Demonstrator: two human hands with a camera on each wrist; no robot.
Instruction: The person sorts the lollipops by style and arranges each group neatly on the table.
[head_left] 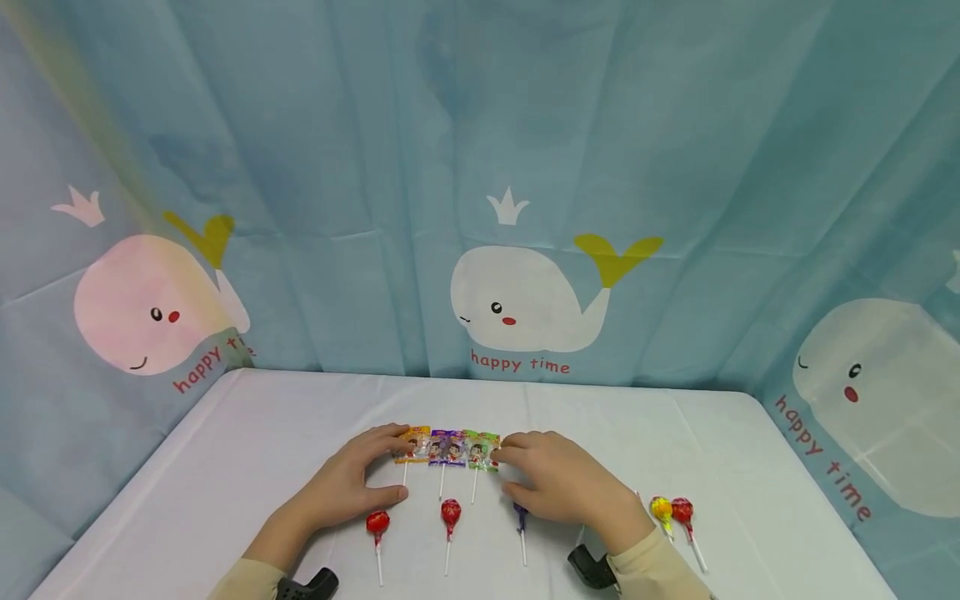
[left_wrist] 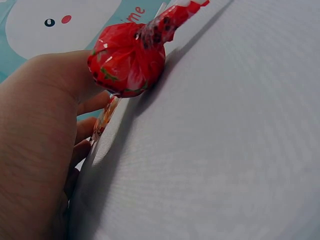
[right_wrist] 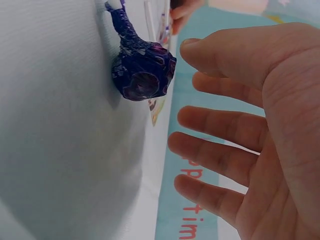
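Observation:
Three flat lollipops in printed wrappers lie side by side on the table: orange (head_left: 420,445), purple (head_left: 447,448) and green (head_left: 480,450), sticks pointing toward me. My left hand (head_left: 356,477) rests at the left end of this row, its fingertips over the orange wrapper. At the other end, my right hand (head_left: 562,479) has its fingertips at the green wrapper's edge; the right wrist view shows these fingers apart and nearly straight. Nearer me lie round lollipops: a red one (left_wrist: 125,62) by the left thumb, another red one (head_left: 450,512), and a dark purple one (right_wrist: 142,72) near the right thumb.
A yellow lollipop (head_left: 662,508) and a red lollipop (head_left: 682,510) lie together right of my right forearm. A thin white stick shows beside the right wrist. The white table (head_left: 300,400) meets a blue curtain (head_left: 360,292) printed with whales at the back and sides.

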